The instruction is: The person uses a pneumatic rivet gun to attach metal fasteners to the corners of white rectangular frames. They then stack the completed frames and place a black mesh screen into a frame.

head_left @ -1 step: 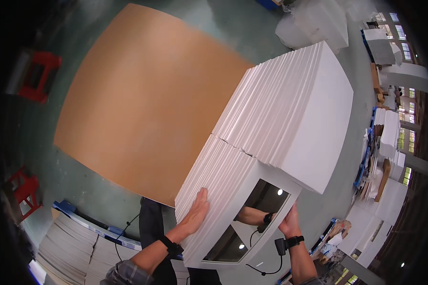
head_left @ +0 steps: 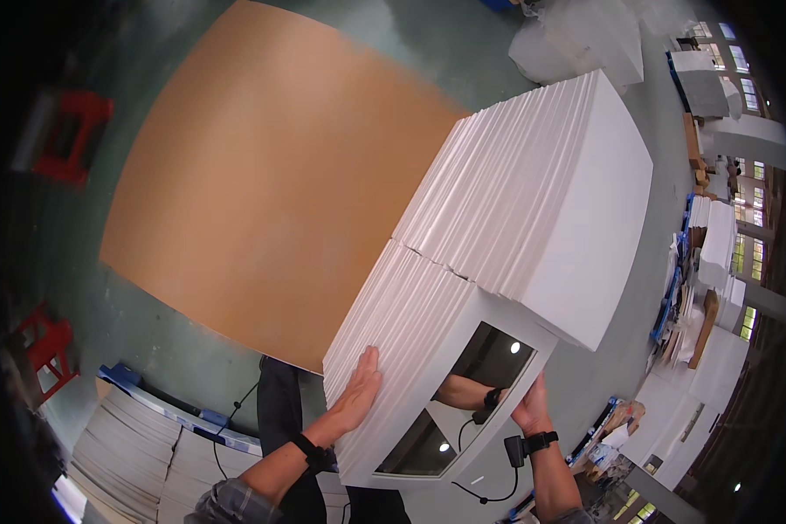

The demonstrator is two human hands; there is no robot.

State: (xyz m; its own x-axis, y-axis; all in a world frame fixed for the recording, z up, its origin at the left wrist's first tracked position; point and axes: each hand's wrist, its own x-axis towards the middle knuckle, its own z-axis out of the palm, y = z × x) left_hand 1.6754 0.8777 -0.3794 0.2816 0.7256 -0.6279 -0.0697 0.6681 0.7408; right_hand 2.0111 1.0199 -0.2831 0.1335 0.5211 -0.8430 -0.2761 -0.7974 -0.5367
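A stack of white panels (head_left: 402, 301) stands on a brown sheet, its many thin edges side by side. Its outermost panel, a white-framed mirror panel (head_left: 437, 409) with two dark reflective panes, faces up toward me. My left hand (head_left: 356, 397) lies flat on the stack's edges, fingers stretched out together. At the panel's right edge, my right hand (head_left: 531, 409) grips the frame, its fingertips partly hidden. The panes reflect a forearm and ceiling lights. A second white stack (head_left: 506, 201) adjoins at the far end, with a narrow gap between.
The broad brown sheet (head_left: 262, 183) spreads to the left. Two red stools (head_left: 77, 138) stand on the green floor (head_left: 170, 327). Grey stacked boards (head_left: 127, 445) lie at lower left beside a blue pallet. Plastic-wrapped goods (head_left: 576, 39) sit at far right; a black cable (head_left: 498, 499) hangs below my right wrist.
Both hands keep their places on the stack. The view has shifted very slightly, and nothing else visibly differs.
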